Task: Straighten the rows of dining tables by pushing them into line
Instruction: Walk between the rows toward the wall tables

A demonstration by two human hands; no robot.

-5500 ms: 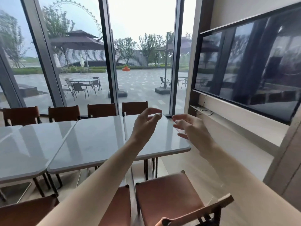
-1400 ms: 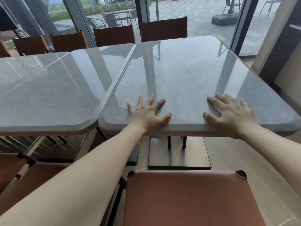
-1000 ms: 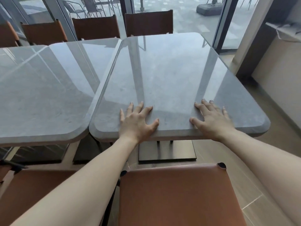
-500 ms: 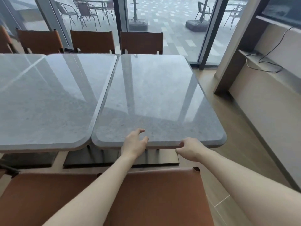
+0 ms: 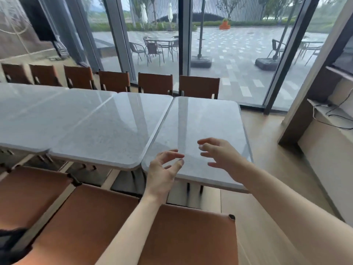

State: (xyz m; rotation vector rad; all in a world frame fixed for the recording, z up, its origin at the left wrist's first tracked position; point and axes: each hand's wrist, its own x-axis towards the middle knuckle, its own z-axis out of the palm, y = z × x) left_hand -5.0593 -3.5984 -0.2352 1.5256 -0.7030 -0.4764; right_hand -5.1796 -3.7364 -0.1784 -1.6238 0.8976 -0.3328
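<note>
A row of grey marble-topped dining tables runs from the left to the middle of the head view. The rightmost table (image 5: pixel 202 127) sits edge to edge with the neighbouring table (image 5: pixel 114 129); its near edge lies slightly nearer to me than the neighbour's. My left hand (image 5: pixel 162 171) hovers over the rightmost table's near edge with loosely curled fingers, holding nothing. Raised above the tabletop, my right hand (image 5: pixel 221 155) has its fingers spread and relaxed. Neither hand touches the table.
Brown leather chairs (image 5: pixel 181 236) stand right in front of me, and more chairs (image 5: pixel 198 87) line the far side by the glass wall. A wall ledge with cables (image 5: pixel 332 113) is on the right. Wooden floor (image 5: pixel 267 142) lies between table and wall.
Both hands pressed flat on the rightmost table, then slid back to its near edge and gripped it. Now they have let go and lifted off. The view has pulled back and turned left.
</note>
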